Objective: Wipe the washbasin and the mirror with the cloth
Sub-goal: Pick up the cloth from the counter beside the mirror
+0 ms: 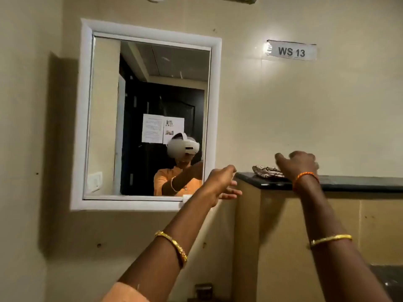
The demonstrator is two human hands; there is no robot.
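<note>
A white-framed mirror (150,88) hangs on the beige wall at the left. To its right, a folded patterned cloth (265,171) lies on a dark stone ledge (349,184). My right hand (298,163) is raised over the ledge, its fingers resting on the cloth's right end; whether it grips the cloth is unclear. My left hand (222,182) hovers open by the mirror's lower right corner, just left of the ledge, holding nothing. The washbasin is out of sight.
A label reading "WS 13" (291,51) is stuck on the wall above the ledge. Beige tiled wall (305,225) runs below the ledge. The mirror reflects a dark door with papers on it. A small dark fitting (202,289) sits low near the bottom edge.
</note>
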